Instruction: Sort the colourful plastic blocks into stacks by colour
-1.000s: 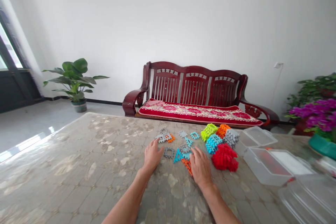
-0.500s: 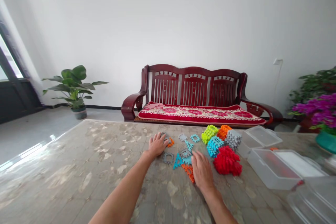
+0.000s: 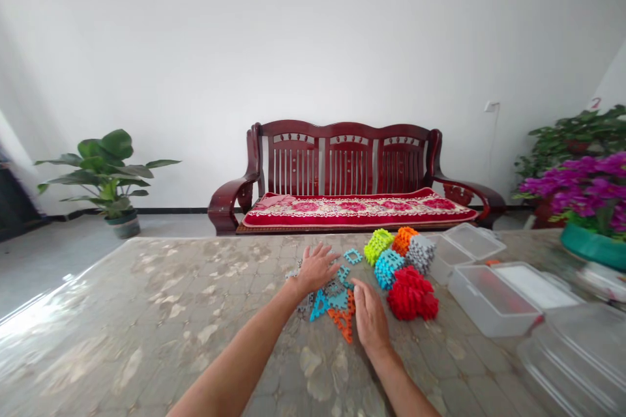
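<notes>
Flat plastic building tiles (image 3: 337, 300) in blue, grey and orange lie scattered on the patterned table (image 3: 171, 319). My left hand (image 3: 317, 267) lies over the far ones with its fingers spread, covering some of them. My right hand (image 3: 370, 320) rests flat beside the orange triangle tile (image 3: 343, 323), fingers stretched out. Just right of my hands stand blocks built from such tiles: red (image 3: 412, 294), blue (image 3: 387, 267), green (image 3: 377, 244), orange (image 3: 403, 239) and grey (image 3: 420, 251).
Clear plastic boxes (image 3: 491, 300) with lids stand at the right. A pot of purple flowers (image 3: 589, 199) is at the far right edge. Behind the table is a dark red wooden bench (image 3: 349, 182), and a leafy plant (image 3: 110, 176) stands on the floor at left.
My left hand has slid forward and to the right across the loose tiles, from the grey ones onto the far blue ones. My right hand has stayed by the orange tile. The view has turned right.
</notes>
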Demonstrator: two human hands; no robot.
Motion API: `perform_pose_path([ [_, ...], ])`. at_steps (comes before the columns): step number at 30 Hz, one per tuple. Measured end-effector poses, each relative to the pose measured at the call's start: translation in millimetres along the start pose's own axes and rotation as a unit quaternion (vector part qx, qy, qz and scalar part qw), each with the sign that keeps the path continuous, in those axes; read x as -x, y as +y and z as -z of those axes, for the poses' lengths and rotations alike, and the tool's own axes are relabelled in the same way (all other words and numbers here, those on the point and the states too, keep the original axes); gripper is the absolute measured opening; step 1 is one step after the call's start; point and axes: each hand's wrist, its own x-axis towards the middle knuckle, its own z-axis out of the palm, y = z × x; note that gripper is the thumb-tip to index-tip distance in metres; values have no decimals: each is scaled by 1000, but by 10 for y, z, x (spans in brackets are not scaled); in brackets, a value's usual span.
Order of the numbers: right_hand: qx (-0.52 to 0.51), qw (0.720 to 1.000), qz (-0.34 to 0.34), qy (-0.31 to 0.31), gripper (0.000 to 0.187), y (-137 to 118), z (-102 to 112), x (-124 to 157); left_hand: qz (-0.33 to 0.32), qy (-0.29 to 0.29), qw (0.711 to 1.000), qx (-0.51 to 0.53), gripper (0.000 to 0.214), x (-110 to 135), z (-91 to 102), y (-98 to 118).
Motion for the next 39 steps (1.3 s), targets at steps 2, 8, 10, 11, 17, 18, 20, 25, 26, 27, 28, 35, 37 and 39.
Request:
perform_pose_path([
  [2, -14, 1000, -11, 15, 55, 18, -3, -1, -30, -19, 999, 4, 48, -144, -114, 125],
  [8, -32, 999, -26, 17, 56, 25, -3, -19, -41, -72, 997, 9, 53, -322, -392, 259],
  [10, -39, 999, -32, 15, 55, 11, 2, -23, -39, -76, 996, -1, 55, -303, -399, 241],
  [11, -42, 998, -35, 17, 55, 6, 5, -24, -37, -79, 996, -5, 55, -285, -383, 228],
  [17, -46, 998, -44, 21, 56, 31, -6, -32, -12, -88, 996, -16, 48, -53, -124, 182],
  [18, -47, 997, -46, 26, 57, 42, -11, -34, -6, -85, 996, -19, 48, 22, -80, 189],
  [20, -50, 997, -48, 38, 58, 60, -19, -37, -16, -67, 997, -20, 53, 209, -16, 219],
  [25, -61, 997, -34, 33, 58, 49, -17, -36, -85, -82, 993, -8, 85, 690, -79, 340],
  [26, -63, 997, -32, 30, 58, 42, -15, -35, -102, -81, 991, -3, 89, 747, -126, 362],
  [27, -65, 997, -30, 28, 57, 37, -14, -35, -107, -73, 992, 1, 89, 783, -178, 385],
  [28, -66, 997, -29, 28, 56, 33, -14, -35, -99, -61, 993, 4, 83, 799, -231, 408],
  [35, -74, 996, -19, 41, 56, 75, -17, -49, 31, 6, 999, -20, 58, 612, -390, 616],
  [37, -69, 996, -18, 45, 57, 91, -13, -55, 47, 17, 998, -26, 55, 537, -331, 595],
  [39, -56, 997, -13, 52, 58, 104, -16, -61, 65, 35, 996, -44, 55, 464, -244, 480],
])
